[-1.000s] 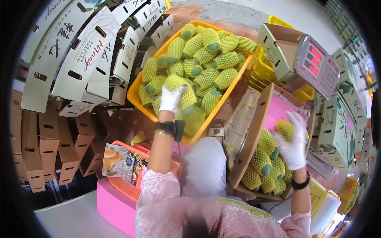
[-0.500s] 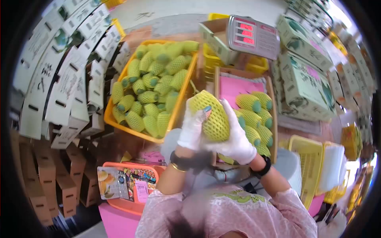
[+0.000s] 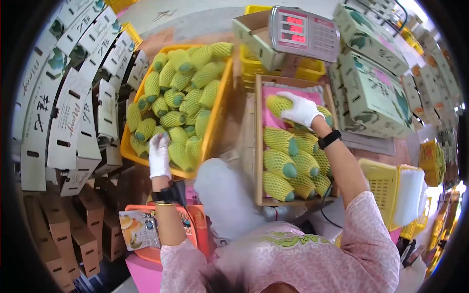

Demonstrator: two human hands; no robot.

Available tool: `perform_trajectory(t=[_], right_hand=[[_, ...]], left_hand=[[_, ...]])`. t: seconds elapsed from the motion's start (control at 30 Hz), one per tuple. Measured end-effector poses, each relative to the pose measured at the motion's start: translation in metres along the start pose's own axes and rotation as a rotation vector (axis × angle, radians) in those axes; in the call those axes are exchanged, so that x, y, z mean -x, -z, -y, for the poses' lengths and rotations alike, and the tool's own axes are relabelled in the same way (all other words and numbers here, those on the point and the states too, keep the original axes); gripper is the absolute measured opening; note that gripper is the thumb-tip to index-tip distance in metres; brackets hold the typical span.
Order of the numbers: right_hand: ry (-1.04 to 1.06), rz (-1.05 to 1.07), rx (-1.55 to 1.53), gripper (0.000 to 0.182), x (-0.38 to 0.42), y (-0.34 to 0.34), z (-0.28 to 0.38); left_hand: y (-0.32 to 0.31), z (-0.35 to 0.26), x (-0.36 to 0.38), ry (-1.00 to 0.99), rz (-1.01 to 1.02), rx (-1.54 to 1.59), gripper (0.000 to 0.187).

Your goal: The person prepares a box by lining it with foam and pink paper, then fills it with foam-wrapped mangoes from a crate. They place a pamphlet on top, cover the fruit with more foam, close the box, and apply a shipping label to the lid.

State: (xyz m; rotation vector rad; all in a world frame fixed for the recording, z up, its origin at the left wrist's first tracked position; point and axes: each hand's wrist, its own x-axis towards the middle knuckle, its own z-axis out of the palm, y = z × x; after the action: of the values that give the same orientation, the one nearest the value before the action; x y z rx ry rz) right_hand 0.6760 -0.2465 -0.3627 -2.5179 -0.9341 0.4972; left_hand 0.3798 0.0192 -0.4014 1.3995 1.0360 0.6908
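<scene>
My right hand (image 3: 300, 111), in a white glove, grips a yellow-green fruit in foam netting (image 3: 278, 105) over the upper part of an open carton (image 3: 259, 161). Pink lining (image 3: 269, 118) shows beside that fruit. Below it, several netted fruits (image 3: 281, 163) lie in rows with dark green tips. On the left, my gloved left hand (image 3: 159, 154) is at the lower-left edge of a yellow crate (image 3: 213, 124) full of netted fruits (image 3: 188, 102). Its fingers are loosely extended beside the fruits and nothing is seen held in them.
A scale with red digits (image 3: 305, 34) stands behind the carton. Printed cartons (image 3: 376, 97) are stacked at right, more (image 3: 68, 122) at left, above brown ones (image 3: 58, 219). An orange basket (image 3: 200, 224) is near my left forearm, a yellow basket (image 3: 381, 185) at right.
Both hands were together around one netted fruit between crate and carton. They have parted: my right hand has moved into the carton with a fruit, my left hand over to the crate.
</scene>
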Motion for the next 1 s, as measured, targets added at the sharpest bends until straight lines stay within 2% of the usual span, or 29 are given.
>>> perform_trajectory(t=[0.07, 0.13, 0.17, 0.2, 0.27, 0.3, 0.33, 0.4, 0.43, 0.47, 0.53, 0.57, 0.6, 0.7, 0.8, 0.87, 0.9, 0.97, 1.0], right_hand=[[0.039, 0.204, 0.197, 0.061, -0.015, -0.017, -0.004], [0.065, 0.282, 0.311, 0.060, -0.020, -0.035, -0.018], [0.099, 0.283, 0.284, 0.062, -0.022, -0.037, -0.025], [0.123, 0.264, 0.360, 0.065, -0.017, -0.033, -0.023], [0.034, 0.256, 0.414, 0.069, -0.011, -0.037, -0.017], [0.067, 0.227, 0.446, 0.071, -0.010, -0.043, -0.025], [0.027, 0.305, 0.451, 0.072, -0.012, -0.042, -0.022], [0.045, 0.302, 0.468, 0.074, -0.018, -0.043, -0.027], [0.042, 0.294, 0.470, 0.074, -0.020, -0.045, -0.028], [0.036, 0.302, 0.462, 0.075, -0.020, -0.046, -0.029], [0.015, 0.307, 0.462, 0.077, -0.019, -0.044, -0.030], [0.017, 0.297, 0.447, 0.077, -0.018, -0.044, -0.030], [0.021, 0.287, 0.432, 0.078, -0.017, -0.044, -0.030], [0.014, 0.258, 0.433, 0.077, -0.017, -0.042, -0.025], [0.000, 0.260, 0.421, 0.077, -0.015, -0.037, -0.022], [0.035, 0.268, 0.425, 0.081, -0.017, -0.041, -0.030], [0.039, 0.260, 0.438, 0.081, -0.018, -0.043, -0.031], [0.032, 0.242, 0.426, 0.079, -0.017, -0.045, -0.027], [0.014, 0.224, 0.418, 0.077, -0.016, -0.045, -0.026]], left_hand=[[0.040, 0.042, -0.029, 0.110, -0.134, -0.048, 0.036], [0.068, 0.064, -0.042, 0.075, -0.240, -0.217, 0.041], [0.079, 0.071, -0.048, 0.027, -0.356, -0.371, 0.045], [0.083, 0.073, -0.054, -0.009, -0.467, -0.528, 0.049], [0.074, 0.030, -0.058, -0.011, -0.520, -0.718, 0.059], [0.077, 0.041, -0.077, -0.159, -0.582, -0.887, 0.062], [0.080, 0.056, -0.093, -0.306, -0.623, -1.057, 0.066], [0.070, 0.060, -0.118, -0.290, -0.493, -1.124, 0.072], [0.069, 0.056, -0.131, -0.211, -0.307, -1.170, 0.070], [0.066, 0.053, -0.140, -0.214, -0.302, -1.161, 0.070], [0.056, 0.044, -0.149, 0.209, -0.248, -1.326, 0.076], [0.055, 0.036, -0.154, 0.204, -0.195, -1.456, 0.073], [0.063, 0.048, -0.163, 0.128, -0.212, -1.487, 0.062], [0.067, 0.020, -0.155, 0.141, -0.135, -1.376, 0.058], [0.080, 0.025, -0.155, 0.016, -0.073, -1.251, 0.057], [0.092, 0.025, -0.162, 0.146, -0.131, -1.279, 0.041], [0.095, 0.027, -0.163, 0.145, -0.136, -1.282, 0.041], [0.103, 0.021, -0.160, 0.289, 0.041, -1.317, 0.025], [0.104, 0.019, -0.160, 0.286, 0.034, -1.321, 0.025]])
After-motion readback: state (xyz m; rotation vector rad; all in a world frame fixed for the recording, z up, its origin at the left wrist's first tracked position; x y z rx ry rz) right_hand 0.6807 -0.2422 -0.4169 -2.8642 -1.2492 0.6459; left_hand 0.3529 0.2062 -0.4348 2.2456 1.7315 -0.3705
